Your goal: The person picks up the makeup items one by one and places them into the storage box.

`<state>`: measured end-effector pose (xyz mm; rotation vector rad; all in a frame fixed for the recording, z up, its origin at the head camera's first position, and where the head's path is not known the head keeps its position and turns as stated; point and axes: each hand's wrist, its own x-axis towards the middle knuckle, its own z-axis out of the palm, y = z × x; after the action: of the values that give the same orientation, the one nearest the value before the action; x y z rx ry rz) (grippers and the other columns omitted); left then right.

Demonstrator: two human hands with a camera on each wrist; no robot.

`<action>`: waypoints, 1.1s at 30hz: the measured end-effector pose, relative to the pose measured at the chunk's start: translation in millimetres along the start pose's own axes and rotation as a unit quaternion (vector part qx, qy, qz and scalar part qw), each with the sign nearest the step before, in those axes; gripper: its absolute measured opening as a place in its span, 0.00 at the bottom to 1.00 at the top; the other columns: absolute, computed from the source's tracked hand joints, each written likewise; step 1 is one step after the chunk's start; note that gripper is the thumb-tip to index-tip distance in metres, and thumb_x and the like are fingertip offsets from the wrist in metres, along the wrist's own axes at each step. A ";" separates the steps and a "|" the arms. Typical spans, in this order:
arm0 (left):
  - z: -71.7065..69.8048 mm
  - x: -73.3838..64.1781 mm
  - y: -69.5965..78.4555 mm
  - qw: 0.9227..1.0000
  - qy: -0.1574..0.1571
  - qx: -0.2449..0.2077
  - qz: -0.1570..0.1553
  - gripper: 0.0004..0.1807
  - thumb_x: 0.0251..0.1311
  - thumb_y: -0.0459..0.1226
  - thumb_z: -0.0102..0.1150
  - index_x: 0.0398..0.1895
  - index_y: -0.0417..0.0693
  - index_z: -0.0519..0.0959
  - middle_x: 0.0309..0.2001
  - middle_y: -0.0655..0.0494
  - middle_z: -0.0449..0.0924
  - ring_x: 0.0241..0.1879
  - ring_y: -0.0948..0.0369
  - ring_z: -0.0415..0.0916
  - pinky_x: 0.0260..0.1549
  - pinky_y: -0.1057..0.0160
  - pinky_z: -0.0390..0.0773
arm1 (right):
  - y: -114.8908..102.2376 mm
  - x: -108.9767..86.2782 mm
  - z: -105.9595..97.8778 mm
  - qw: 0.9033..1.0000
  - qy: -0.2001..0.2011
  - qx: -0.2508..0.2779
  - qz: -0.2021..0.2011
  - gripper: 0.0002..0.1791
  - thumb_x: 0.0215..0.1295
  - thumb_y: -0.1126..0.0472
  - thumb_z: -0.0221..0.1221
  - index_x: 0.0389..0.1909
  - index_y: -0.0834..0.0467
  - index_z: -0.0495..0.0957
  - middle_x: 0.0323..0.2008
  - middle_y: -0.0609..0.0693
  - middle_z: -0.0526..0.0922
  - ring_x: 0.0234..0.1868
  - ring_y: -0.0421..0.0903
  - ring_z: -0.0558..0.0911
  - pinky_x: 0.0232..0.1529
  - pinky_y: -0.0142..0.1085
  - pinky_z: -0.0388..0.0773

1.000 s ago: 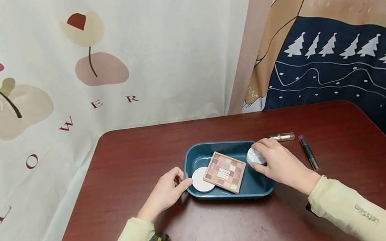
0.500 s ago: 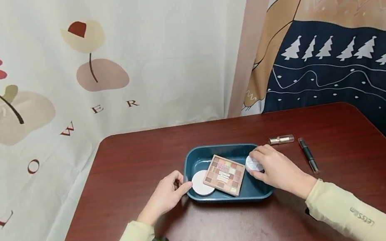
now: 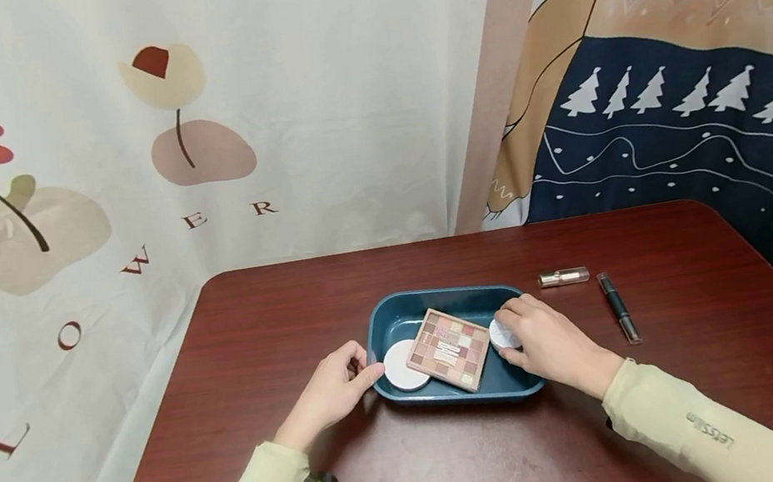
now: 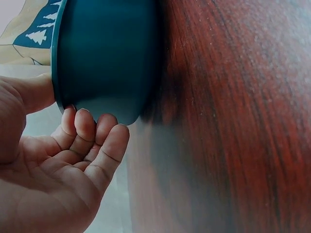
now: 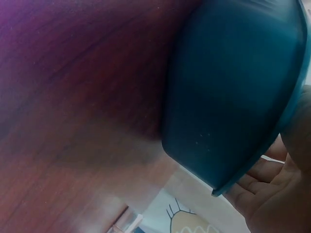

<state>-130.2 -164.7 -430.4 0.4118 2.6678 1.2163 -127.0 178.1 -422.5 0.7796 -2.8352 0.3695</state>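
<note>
Your right hand [image 3: 552,341] curls thumb and fingers about the round white container [image 3: 503,335], over the right end of the blue tray [image 3: 505,379] at the frame's middle; that grip is drawn in to the container's width. Your left hand [image 3: 333,384] pinches the tray's left rim, that grip closed down to the wall.

A leftward push could nudge the palette [image 3: 449,351], just beside the container, whose left corner overlaps the white disc [image 3: 404,366]. Letting go early could tip the container; its height above the tray floor is hard to judge. Your right hand crosses the right rim, so snagging it could drag the tray.

Bare tray floor shows at its lower right; bare bench [image 3: 430,470] spreads below. Toward the right, mind the lipstick tube [image 3: 563,277] and dark pen [image 3: 619,308].
</note>
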 end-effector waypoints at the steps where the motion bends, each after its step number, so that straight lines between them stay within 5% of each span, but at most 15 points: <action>1: 0.1 -0.1 0.0 1.000 0.000 0.001 -0.001 0.14 0.69 0.40 0.66 0.31 0.47 0.71 0.22 0.59 0.69 0.24 0.63 0.68 0.25 0.66 0.67 | 0.3 0.0 1.0 1.000 0.000 -0.001 -0.002 0.28 0.54 0.58 0.78 0.52 0.68 0.82 0.49 0.60 0.83 0.48 0.52 0.78 0.48 0.44 0.84; 33: 1.4 0.8 0.5 1.000 0.003 0.005 -0.004 0.14 0.68 0.40 0.67 0.31 0.47 0.70 0.21 0.59 0.69 0.23 0.63 0.67 0.24 0.67 0.65 | -0.5 3.1 5.7 0.997 -0.025 -0.071 -0.027 0.24 0.49 0.53 0.80 0.42 0.64 0.85 0.40 0.57 0.85 0.43 0.52 0.78 0.49 0.48 0.79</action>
<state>-130.5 -163.2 -430.9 0.3994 2.6789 1.2060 -130.0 174.6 -427.1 0.8445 -2.8410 0.1419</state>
